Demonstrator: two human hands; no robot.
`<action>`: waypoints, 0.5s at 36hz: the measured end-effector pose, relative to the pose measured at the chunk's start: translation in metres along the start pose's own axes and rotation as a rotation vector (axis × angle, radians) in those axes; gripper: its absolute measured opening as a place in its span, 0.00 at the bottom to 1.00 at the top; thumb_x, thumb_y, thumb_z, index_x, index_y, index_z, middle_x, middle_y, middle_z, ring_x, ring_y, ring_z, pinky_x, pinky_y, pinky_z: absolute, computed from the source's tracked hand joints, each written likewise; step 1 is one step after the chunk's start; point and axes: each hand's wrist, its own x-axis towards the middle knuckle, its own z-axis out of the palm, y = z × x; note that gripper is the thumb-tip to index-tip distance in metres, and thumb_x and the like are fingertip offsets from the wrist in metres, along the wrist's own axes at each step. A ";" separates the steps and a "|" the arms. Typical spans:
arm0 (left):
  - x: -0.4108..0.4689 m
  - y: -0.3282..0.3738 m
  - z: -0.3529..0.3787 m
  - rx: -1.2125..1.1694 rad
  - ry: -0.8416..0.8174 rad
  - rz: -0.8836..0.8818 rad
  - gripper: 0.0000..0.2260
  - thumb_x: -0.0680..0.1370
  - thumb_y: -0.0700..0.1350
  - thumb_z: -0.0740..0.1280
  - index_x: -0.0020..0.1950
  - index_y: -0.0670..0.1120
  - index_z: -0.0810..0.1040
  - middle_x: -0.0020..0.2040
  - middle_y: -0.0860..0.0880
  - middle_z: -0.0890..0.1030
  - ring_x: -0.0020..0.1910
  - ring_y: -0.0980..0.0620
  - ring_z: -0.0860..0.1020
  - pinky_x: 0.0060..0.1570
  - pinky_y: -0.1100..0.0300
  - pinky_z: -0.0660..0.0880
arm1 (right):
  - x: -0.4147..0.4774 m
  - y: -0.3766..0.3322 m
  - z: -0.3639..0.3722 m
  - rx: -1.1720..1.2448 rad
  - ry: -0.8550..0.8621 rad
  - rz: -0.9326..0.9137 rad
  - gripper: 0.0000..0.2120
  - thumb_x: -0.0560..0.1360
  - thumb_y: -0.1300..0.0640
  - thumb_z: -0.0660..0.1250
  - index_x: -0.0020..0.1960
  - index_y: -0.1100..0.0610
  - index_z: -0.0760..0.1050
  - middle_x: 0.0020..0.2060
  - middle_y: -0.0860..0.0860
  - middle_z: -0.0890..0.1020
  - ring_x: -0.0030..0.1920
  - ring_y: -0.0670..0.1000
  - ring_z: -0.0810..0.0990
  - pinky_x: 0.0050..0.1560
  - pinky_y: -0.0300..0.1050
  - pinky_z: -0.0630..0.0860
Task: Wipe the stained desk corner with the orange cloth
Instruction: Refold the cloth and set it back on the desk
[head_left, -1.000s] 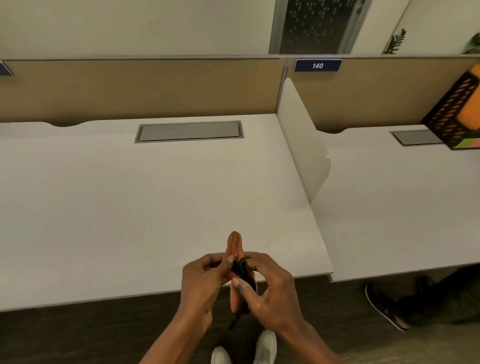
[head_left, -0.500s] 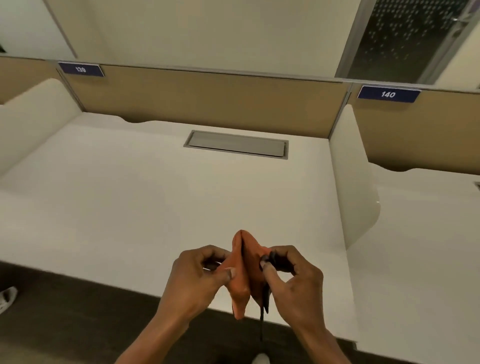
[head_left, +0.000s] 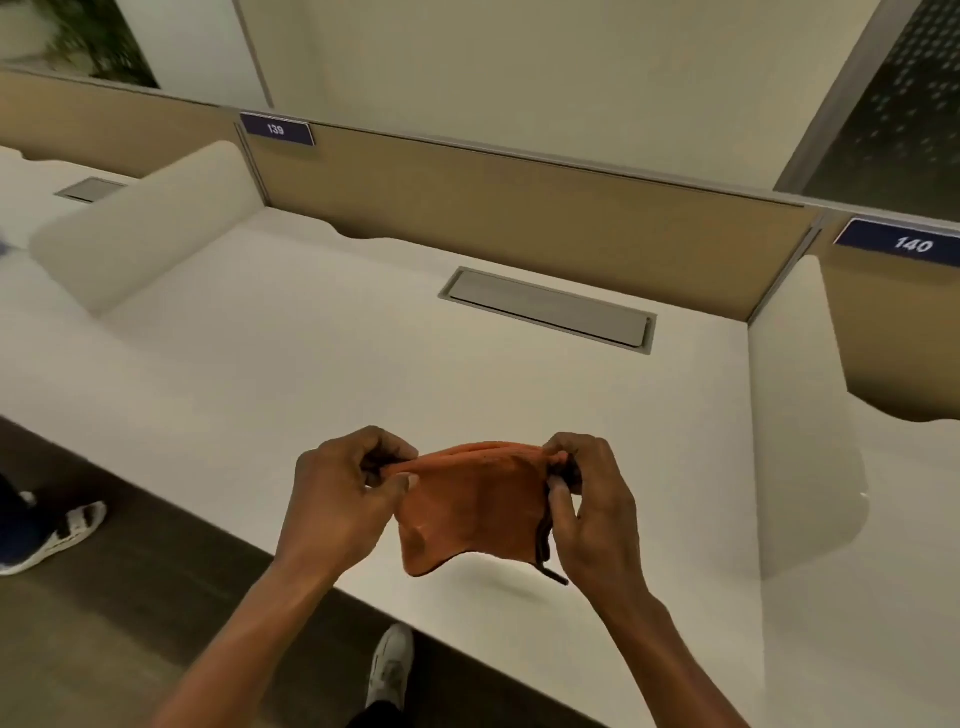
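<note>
An orange cloth (head_left: 470, 506) with a dark edge strip hangs stretched between both hands, just above the front part of the white desk (head_left: 322, 364). My left hand (head_left: 345, 486) pinches its upper left corner. My right hand (head_left: 589, 501) pinches the upper right corner, where the dark strip dangles down. The cloth casts a faint shadow on the desk and does not touch it. No stain shows on the desk surface from here.
A grey cable hatch (head_left: 548, 309) is set in the desk's back. White side dividers stand at left (head_left: 140, 228) and right (head_left: 795, 415), tan back panel with labels 139 and 140. Another person's sandalled foot (head_left: 57, 530) stands on the floor at left.
The view has swung left and down. My hands have moved apart, pulling the folded cloth open from a narrow bundle into a wide sheet.
</note>
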 end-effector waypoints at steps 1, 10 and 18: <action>0.007 -0.004 -0.004 -0.002 0.006 0.001 0.13 0.76 0.40 0.82 0.46 0.58 0.86 0.45 0.70 0.85 0.49 0.67 0.82 0.43 0.78 0.75 | 0.005 0.000 0.007 -0.007 -0.008 -0.009 0.19 0.77 0.71 0.64 0.56 0.47 0.75 0.52 0.43 0.77 0.53 0.48 0.81 0.50 0.51 0.81; 0.093 -0.051 -0.041 0.026 0.006 0.046 0.12 0.74 0.38 0.83 0.48 0.53 0.87 0.42 0.61 0.87 0.47 0.65 0.82 0.43 0.76 0.75 | 0.066 -0.002 0.081 -0.086 -0.073 0.020 0.18 0.76 0.69 0.67 0.51 0.47 0.83 0.49 0.41 0.77 0.50 0.45 0.81 0.44 0.48 0.82; 0.205 -0.097 -0.091 0.008 -0.016 0.107 0.12 0.72 0.35 0.83 0.48 0.50 0.88 0.42 0.61 0.87 0.46 0.65 0.82 0.44 0.76 0.74 | 0.137 -0.018 0.165 -0.195 -0.083 -0.011 0.10 0.72 0.45 0.77 0.49 0.45 0.78 0.46 0.39 0.76 0.44 0.44 0.80 0.39 0.33 0.75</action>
